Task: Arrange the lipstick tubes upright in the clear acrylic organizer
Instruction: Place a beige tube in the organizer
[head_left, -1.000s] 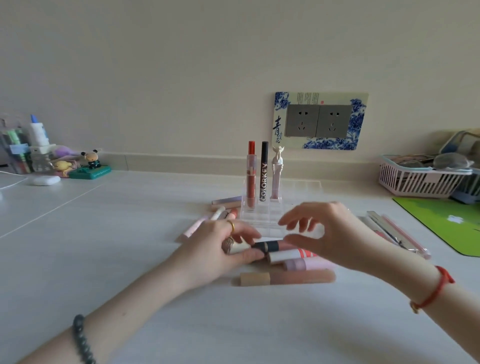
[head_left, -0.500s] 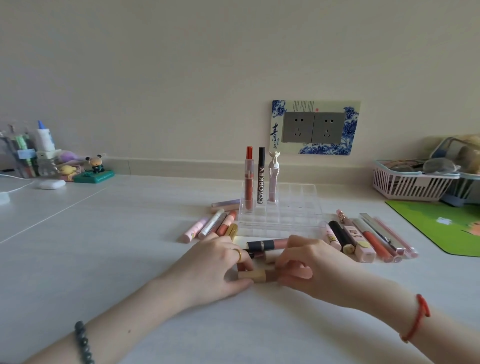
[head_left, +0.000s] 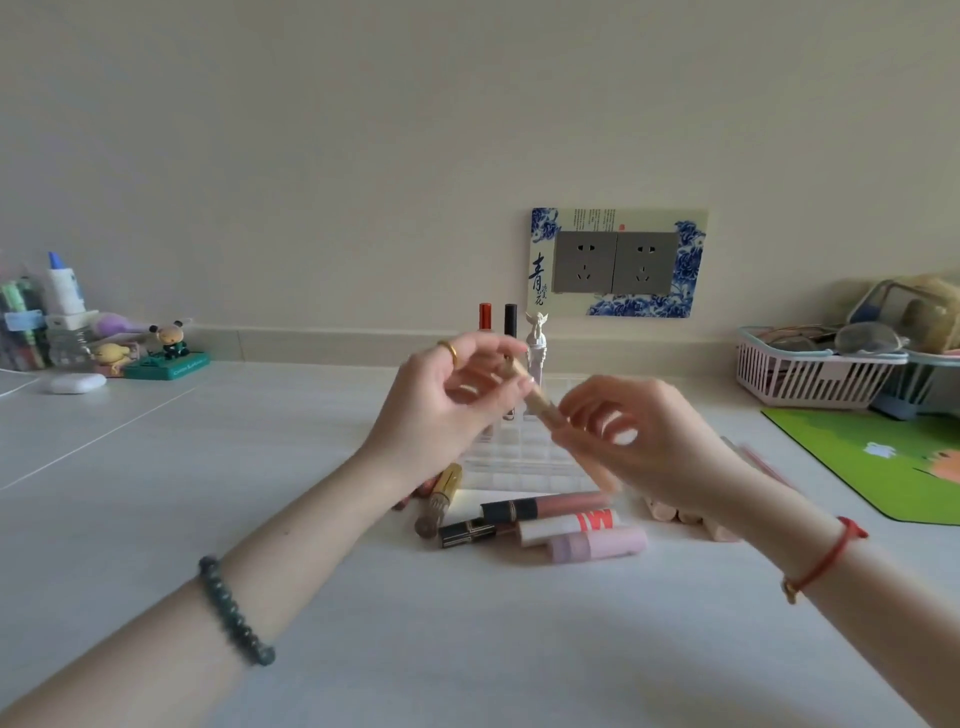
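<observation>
Though lying flat before, beige tube (head_left: 542, 404) now gripped midair: L hand (head_left: 447, 408), R hand (head_left: 647, 444).

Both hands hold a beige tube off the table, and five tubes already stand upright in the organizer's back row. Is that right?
No. The head view shows three upright tubes in the back row of the organizer, not five. The left hand and right hand do hold the beige tube off the table.
</observation>
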